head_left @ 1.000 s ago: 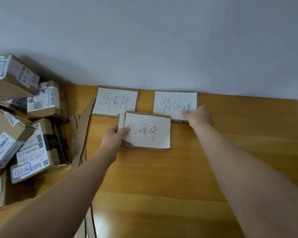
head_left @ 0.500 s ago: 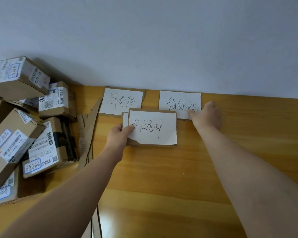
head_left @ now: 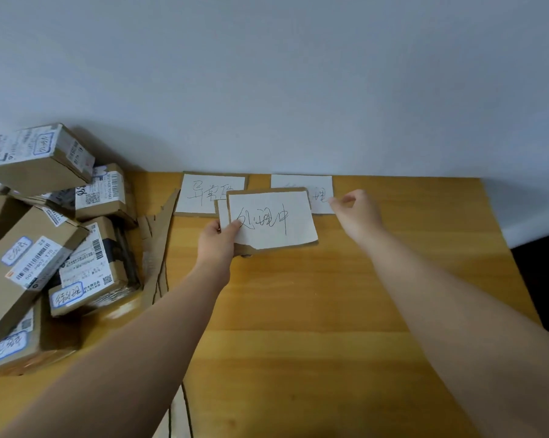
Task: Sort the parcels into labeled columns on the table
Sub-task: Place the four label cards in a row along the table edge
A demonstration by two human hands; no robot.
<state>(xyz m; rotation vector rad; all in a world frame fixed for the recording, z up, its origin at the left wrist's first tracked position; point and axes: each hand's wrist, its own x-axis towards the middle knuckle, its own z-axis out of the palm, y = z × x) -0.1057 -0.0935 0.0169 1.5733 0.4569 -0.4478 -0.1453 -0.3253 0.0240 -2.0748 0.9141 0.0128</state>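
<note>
The left hand [head_left: 218, 245] is gripping the label card [head_left: 273, 219] by its left edge, thumb on the paper face, with a second card [head_left: 222, 213] tucked just behind it. It is holding them near the tabletop's [head_left: 330, 311] far edge, overlapping the left card [head_left: 203, 192] and right card [head_left: 298, 181] lying there. The right hand [head_left: 357, 213] is hovering with curled fingers at the right card's right edge; I cannot tell whether it is pinching it.

These cards are looking light, thin and fairly stiff, so an edge pinch is probably enough, though the ragged cardboard may bend.

The parcels [head_left: 36, 254] are piled along the left edge, well apart from both hands. Being rigid taped boxes, they are likely best taken by opposite sides, starting from the top of the heap.
</note>
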